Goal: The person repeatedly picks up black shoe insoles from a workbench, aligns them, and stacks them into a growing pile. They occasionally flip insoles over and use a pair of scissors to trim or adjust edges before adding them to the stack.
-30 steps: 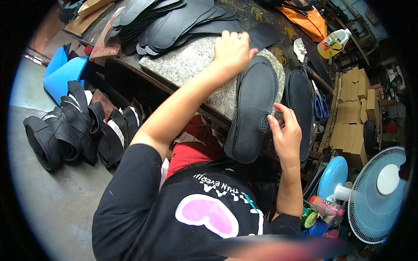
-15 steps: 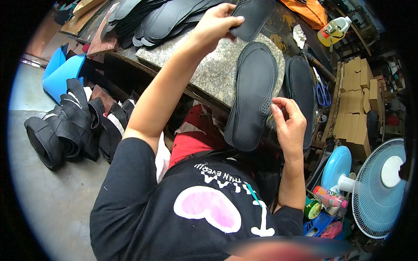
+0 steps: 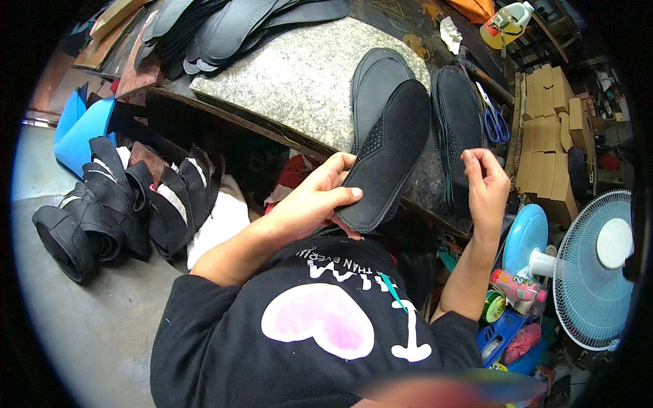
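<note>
A black shoe insole [image 3: 398, 146], with a patch of small perforations along one side, is gripped at its near end by my left hand [image 3: 323, 197], thumb on top. It lies slantwise over a stack of smooth black insoles [image 3: 381, 78] at the edge of the speckled stone slab [image 3: 286, 81]. My right hand [image 3: 487, 190] is raised with its fingers curled to the thumb. Whatever those fingers hold, if anything, is too small to make out. Just left of that hand lies another stack of black insoles [image 3: 454, 129].
More insoles [image 3: 231, 30] are heaped at the far left of the bench. Blue-handled scissors [image 3: 496, 126], crumpled tissue [image 3: 450, 35] and a yellow-liquid jug [image 3: 505, 26] are to the right. A fan [image 3: 592, 268] stands nearby; rolled black pieces [image 3: 102, 217] lie at left.
My left hand has come back from the far side of the slab with an insole, now over the near stack. My right hand has moved right, away from that stack.
</note>
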`<state>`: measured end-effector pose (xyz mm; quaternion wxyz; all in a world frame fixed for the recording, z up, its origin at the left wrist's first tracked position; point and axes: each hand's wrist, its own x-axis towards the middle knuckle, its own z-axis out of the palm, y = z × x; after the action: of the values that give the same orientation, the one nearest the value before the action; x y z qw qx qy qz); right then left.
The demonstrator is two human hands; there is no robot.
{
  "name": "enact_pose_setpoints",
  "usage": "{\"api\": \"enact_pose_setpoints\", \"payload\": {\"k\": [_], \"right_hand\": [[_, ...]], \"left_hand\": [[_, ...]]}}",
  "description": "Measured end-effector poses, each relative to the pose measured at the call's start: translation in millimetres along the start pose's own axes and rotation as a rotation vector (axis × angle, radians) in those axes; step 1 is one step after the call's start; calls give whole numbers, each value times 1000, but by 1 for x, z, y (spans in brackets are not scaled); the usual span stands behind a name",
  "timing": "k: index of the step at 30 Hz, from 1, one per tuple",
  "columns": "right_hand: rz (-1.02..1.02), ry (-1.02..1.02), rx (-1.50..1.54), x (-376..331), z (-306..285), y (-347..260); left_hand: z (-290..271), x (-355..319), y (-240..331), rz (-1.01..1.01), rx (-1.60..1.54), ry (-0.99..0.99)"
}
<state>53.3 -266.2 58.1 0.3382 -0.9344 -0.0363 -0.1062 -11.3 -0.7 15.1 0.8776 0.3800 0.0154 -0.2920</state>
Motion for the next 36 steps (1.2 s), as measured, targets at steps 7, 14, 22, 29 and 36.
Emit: {"api": "enact_pose_setpoints", "payload": {"k": [7, 14, 22, 29, 36], "right_hand": [[49, 129, -274, -22, -7, 25], [82, 141, -450, -27, -5, 39], [208, 106, -442, -20, -9, 61], [272, 159, 941, -24, -4, 36], [180, 101, 1054, -32, 37, -23]], "left_hand": [[-1, 3, -4, -27, -73, 7], [2, 5, -4, -54, -75, 24], [8, 5, 0, -20, -40, 10], [32, 24, 4, 186, 44, -46], [49, 59, 2, 375, 407, -42]]}}
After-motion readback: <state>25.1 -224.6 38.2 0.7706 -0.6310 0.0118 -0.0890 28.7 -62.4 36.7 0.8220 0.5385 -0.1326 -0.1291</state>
